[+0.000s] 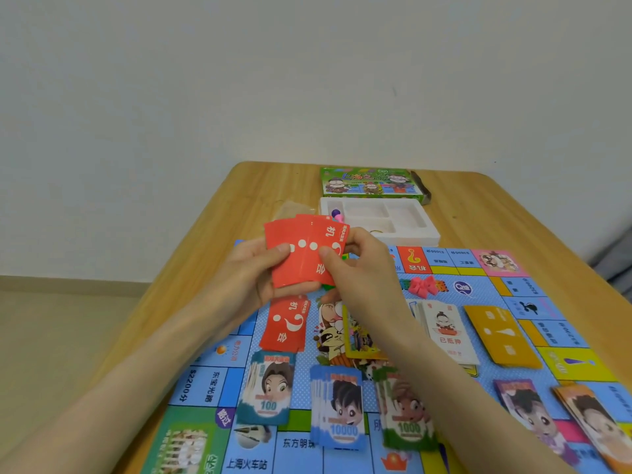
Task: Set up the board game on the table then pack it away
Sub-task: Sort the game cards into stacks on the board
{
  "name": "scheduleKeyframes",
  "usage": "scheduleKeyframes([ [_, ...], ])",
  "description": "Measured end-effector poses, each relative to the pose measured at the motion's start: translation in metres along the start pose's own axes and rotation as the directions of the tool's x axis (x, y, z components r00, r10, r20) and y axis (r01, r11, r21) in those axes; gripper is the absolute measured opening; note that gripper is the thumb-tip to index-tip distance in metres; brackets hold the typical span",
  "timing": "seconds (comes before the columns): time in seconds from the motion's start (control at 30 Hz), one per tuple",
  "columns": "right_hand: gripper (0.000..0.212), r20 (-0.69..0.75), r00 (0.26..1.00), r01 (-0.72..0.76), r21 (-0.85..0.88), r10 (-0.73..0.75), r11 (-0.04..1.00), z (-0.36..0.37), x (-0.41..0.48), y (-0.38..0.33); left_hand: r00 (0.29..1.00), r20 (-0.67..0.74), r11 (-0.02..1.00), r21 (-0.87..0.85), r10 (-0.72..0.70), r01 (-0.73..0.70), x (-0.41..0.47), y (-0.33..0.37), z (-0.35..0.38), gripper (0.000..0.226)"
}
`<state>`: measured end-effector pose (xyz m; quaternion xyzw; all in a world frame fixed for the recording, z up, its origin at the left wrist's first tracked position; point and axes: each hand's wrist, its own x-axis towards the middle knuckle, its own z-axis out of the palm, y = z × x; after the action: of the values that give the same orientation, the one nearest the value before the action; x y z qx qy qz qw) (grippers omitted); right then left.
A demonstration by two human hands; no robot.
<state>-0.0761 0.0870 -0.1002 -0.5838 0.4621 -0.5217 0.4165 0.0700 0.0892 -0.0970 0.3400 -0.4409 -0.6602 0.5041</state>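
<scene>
Left hand (253,268) and right hand (362,275) together pinch fanned red question-mark cards (304,251) (thumbs on top). Below them a light wooden table (205,217) bears the blue printed game board (302,388). Beyond the hands sit a green cardboard box (372,181) and a white plastic tray (410,230). Under the left hand lies a red card stack (285,325).

red cards (304,249) between left hand (251,268) and right hand (362,268): white question marks, dots | board (212,388) under them: blue, white-dotted centre, yellow/green/pink squares | box (371,183) beyond: green, cartoon figures | tray (420,234): white | tabletop (239,200): pale wood grain
</scene>
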Motion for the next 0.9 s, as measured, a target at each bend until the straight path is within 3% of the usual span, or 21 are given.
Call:
scheduleKeyframes([
  [0.37,0.015,-0.003,1.0,-0.011,-0.002,0.011,1.0,0.0001,-0.001,-0.002,0.996,-0.05,0.988,0.141,0.072,-0.064,-0.0005,-0.0019,-0.0025,0.031],
  [0.47,0.015,-0.001,1.0,-0.02,0.007,0.02,1.0,-0.0006,-0.0023,-0.0049,0.997,-0.034,0.991,0.117,0.074,-0.07,-0.0002,-0.0009,-0.0015,0.032],
  [0.63,0.015,-0.024,0.999,-0.037,0.008,0.037,0.999,-0.0018,-0.0029,-0.008,0.998,0.005,0.996,-0.061,0.06,-0.06,-0.0002,0.0012,-0.0002,0.031],
  [0.9,0.018,-0.013,0.999,-0.036,0.014,0.036,0.999,-0.0007,-0.0043,-0.0081,0.998,-0.001,0.996,0.065,0.056,-0.055,0.0006,-0.0008,-0.0045,0.032],
])
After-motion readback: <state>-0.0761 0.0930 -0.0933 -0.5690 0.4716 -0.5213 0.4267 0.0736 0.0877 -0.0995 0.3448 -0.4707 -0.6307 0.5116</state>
